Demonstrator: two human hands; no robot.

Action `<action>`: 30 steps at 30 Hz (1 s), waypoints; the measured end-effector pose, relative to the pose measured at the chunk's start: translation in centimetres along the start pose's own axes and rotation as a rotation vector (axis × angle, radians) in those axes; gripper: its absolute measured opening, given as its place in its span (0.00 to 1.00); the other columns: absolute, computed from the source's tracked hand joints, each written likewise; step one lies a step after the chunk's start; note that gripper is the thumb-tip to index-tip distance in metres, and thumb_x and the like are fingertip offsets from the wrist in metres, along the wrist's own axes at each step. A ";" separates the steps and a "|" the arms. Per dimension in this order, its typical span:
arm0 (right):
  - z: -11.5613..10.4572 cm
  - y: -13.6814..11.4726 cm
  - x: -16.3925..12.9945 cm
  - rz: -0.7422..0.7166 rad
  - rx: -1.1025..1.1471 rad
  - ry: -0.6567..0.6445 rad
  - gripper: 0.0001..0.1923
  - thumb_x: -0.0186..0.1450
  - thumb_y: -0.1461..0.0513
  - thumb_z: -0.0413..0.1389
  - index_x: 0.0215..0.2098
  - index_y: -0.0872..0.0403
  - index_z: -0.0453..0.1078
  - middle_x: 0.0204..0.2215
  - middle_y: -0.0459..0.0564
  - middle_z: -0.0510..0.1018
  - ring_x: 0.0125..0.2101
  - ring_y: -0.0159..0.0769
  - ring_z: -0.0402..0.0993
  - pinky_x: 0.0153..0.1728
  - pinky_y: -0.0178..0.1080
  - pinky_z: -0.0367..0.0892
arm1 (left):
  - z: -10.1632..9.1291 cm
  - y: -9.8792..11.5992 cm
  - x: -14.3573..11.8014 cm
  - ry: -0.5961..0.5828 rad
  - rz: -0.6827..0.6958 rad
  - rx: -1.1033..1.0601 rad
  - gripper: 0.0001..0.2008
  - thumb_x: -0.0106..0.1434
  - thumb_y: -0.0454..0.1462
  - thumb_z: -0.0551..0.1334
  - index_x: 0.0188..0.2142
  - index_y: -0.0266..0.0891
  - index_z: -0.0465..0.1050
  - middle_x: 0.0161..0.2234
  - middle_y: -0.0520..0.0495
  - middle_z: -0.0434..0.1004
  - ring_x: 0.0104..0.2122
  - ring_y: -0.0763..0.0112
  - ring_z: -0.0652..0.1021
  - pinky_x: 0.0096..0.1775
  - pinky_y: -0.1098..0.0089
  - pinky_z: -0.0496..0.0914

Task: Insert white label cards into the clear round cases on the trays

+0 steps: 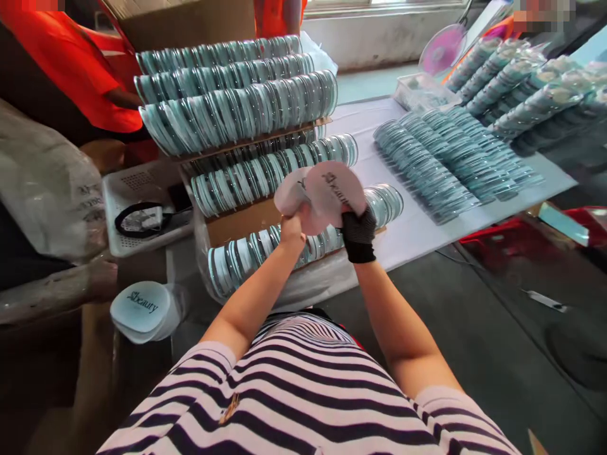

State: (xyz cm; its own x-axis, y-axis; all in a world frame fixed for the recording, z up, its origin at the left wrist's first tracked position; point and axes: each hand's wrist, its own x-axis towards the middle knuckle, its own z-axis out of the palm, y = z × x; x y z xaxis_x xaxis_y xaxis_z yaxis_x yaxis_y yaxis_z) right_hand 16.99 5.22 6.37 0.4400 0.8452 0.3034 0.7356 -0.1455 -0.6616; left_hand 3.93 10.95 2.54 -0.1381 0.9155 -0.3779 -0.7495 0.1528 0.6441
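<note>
Round white discs [334, 189] printed with "Beauty" are being held up at chest height, above rows of stacked round cases [265, 174]. Left hand [293, 229], bare, is pinching the discs' lower edge; right hand [358, 232], gloved in black, is gripping beside it. More cases [427, 167] are lying on the white tabletop [412, 230].

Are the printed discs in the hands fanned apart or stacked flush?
Fanned apart: the front disc overlaps another disc offset to its left.

Past the hands a white table [427, 227] stands on a dark grey floor [497, 354]. Far behind, a pale wall [379, 38] sits under a bright window [379, 3].
</note>
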 end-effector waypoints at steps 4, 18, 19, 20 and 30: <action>-4.7 3.4 -3.4 0.016 -0.146 0.002 0.24 0.67 0.51 0.49 0.51 0.58 0.73 0.37 0.61 0.81 0.39 0.48 0.78 0.35 0.42 0.71 | -0.3 2.0 2.1 0.091 -0.028 -0.121 0.16 0.60 0.31 0.69 0.48 0.40 0.77 0.50 0.44 0.81 0.54 0.56 0.78 0.54 0.53 0.75; 1.7 1.8 -5.5 -0.129 -0.571 -0.739 0.21 0.71 0.53 0.48 0.57 0.54 0.66 0.39 0.56 0.82 0.39 0.43 0.79 0.31 0.36 0.59 | -1.6 1.2 2.9 0.123 -0.010 -0.140 0.20 0.60 0.30 0.69 0.52 0.42 0.76 0.51 0.44 0.81 0.54 0.61 0.78 0.55 0.57 0.73; 1.9 1.7 -5.2 -0.127 -0.569 -0.726 0.21 0.72 0.52 0.47 0.56 0.55 0.66 0.39 0.56 0.82 0.39 0.43 0.79 0.31 0.36 0.58 | -1.6 1.2 3.0 0.121 -0.012 -0.147 0.20 0.60 0.30 0.68 0.52 0.42 0.75 0.51 0.45 0.81 0.53 0.61 0.78 0.55 0.56 0.73; 1.9 1.7 -5.2 -0.123 -0.566 -0.699 0.20 0.73 0.52 0.46 0.54 0.55 0.66 0.38 0.56 0.82 0.39 0.43 0.79 0.30 0.35 0.57 | -1.7 1.3 3.0 0.116 -0.018 -0.154 0.20 0.60 0.30 0.68 0.52 0.42 0.75 0.51 0.44 0.81 0.53 0.61 0.79 0.55 0.56 0.73; 2.3 3.3 -5.4 -0.209 -0.524 -0.567 0.15 0.74 0.58 0.43 0.47 0.56 0.69 0.39 0.55 0.82 0.38 0.40 0.79 0.32 0.35 0.58 | -1.9 1.2 3.1 0.096 -0.027 -0.168 0.16 0.60 0.29 0.68 0.48 0.41 0.77 0.50 0.44 0.81 0.52 0.60 0.79 0.56 0.53 0.72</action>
State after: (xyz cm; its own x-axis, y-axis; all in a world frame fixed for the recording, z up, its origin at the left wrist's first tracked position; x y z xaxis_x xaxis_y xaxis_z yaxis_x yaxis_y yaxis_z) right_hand 15.83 1.34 0.93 0.0412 0.9939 -0.1021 0.9821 -0.0591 -0.1788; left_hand 1.39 13.28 0.85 -0.1719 0.8709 -0.4604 -0.8500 0.1051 0.5162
